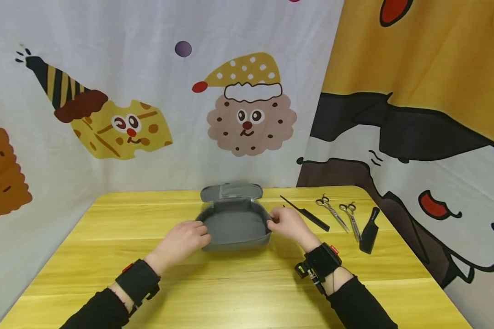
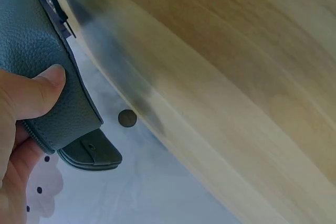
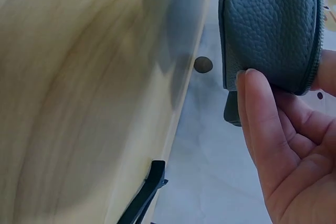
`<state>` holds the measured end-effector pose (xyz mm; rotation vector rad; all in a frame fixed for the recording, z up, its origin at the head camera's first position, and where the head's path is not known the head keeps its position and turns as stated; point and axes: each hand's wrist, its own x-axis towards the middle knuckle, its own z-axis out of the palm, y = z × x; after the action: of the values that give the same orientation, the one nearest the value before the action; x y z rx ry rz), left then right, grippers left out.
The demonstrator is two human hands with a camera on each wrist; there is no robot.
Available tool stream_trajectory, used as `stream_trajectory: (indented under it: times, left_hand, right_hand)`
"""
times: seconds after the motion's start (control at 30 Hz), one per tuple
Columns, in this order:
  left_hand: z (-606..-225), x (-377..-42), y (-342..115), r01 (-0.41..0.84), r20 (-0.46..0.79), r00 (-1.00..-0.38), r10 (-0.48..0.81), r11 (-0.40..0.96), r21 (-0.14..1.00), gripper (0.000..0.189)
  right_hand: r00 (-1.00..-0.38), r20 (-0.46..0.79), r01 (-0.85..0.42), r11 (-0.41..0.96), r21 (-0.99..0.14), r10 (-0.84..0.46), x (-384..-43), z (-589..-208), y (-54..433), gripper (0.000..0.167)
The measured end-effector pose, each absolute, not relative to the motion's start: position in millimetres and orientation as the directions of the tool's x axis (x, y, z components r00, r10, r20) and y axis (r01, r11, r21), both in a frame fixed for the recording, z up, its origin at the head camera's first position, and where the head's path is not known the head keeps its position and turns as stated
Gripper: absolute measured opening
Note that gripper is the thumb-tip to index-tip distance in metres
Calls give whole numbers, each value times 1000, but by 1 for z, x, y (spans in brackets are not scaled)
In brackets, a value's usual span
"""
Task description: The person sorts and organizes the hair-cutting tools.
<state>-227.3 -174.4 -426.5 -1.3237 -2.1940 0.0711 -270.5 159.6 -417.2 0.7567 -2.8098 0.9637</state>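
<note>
A grey zip case [image 1: 236, 226] of pebbled leather stands open at the middle of the table, its lid [image 1: 232, 192] folded back toward the curtain. My left hand [image 1: 184, 240] pinches the left wall of the case. In the left wrist view the thumb [image 2: 50, 85] presses the outer leather, with the other fingers partly hidden behind the zip edge. On the opposite side, my right hand [image 1: 290, 224] grips the right wall. The right wrist view has its fingers [image 3: 262, 114] against the outer leather and the thumb over the zip rim.
Right of the case on the wooden table [image 1: 238, 292] lie a black tail comb [image 1: 314, 220], a pair of scissors [image 1: 333, 213], a second pair of scissors [image 1: 352, 221] and a wide black comb [image 1: 369, 233]. A cartoon-printed curtain [image 1: 148, 169] hangs behind the table's far edge.
</note>
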Motion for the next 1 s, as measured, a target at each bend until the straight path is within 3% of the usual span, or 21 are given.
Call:
stream_trajectory:
  times: [0.23, 0.5, 0.8, 1.0]
  left_hand:
    - [-435, -230, -169, 799, 391, -375, 840, 507, -324, 25]
    - [-440, -228, -163, 799, 335, -401, 853, 504, -327, 23]
    - [-442, -226, -158, 821, 338, -377, 862, 480, -308, 24]
    - [-445, -226, -153, 838, 341, -365, 866, 466, -285, 24]
  right_hand:
    - [-898, 110, -409, 718, -563, -426, -274, -423, 161, 23]
    - [-897, 64, -396, 732, -554, -437, -273, -427, 165, 22]
    - [-896, 32, -381, 729, -569, -444, -269, -427, 169, 22]
    - [-906, -20, -343, 762, -549, -422, -268, -430, 173, 33]
